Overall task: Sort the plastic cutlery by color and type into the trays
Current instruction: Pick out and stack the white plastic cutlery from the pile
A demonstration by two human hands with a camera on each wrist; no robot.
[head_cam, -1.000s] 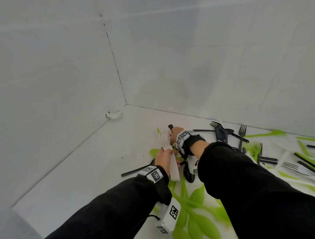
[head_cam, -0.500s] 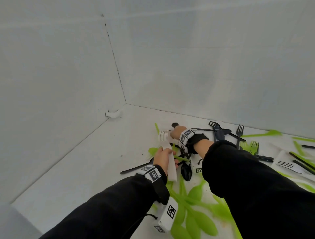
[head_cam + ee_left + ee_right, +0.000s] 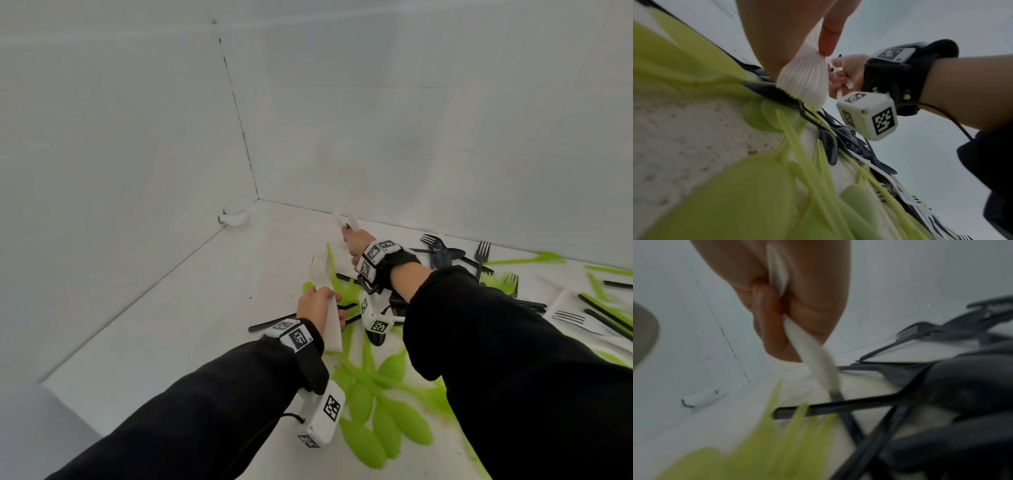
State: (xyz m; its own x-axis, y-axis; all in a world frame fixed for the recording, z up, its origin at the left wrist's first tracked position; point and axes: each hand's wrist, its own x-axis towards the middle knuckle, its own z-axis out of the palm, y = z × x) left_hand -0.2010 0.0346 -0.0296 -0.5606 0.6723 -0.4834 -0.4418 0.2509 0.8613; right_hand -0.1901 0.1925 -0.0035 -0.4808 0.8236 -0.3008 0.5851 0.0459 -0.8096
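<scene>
My left hand point(image 3: 317, 305) grips a stack of white forks point(image 3: 322, 270) by the handles, tines pointing up and away; the left wrist view shows the ribbed ends of that stack point(image 3: 805, 81) under my thumb. My right hand point(image 3: 356, 241) is lifted above the pile and pinches white cutlery point(image 3: 347, 221) whose type is too blurred to tell; the right wrist view shows a white handle point(image 3: 813, 356) running out from between my fingers. Green spoons point(image 3: 383, 411), black forks point(image 3: 442, 245) and green forks point(image 3: 507, 282) lie scattered on the white table point(image 3: 171, 325).
White walls meet in a corner behind the table, with a small white fitting point(image 3: 234, 218) at the left wall's foot. More white forks point(image 3: 575, 320) and black handles point(image 3: 606, 313) lie at the right. No trays show in any view.
My right hand has risen from the pile and moved toward the back wall, now holding white cutlery. The left hand has kept its fork stack and barely moved.
</scene>
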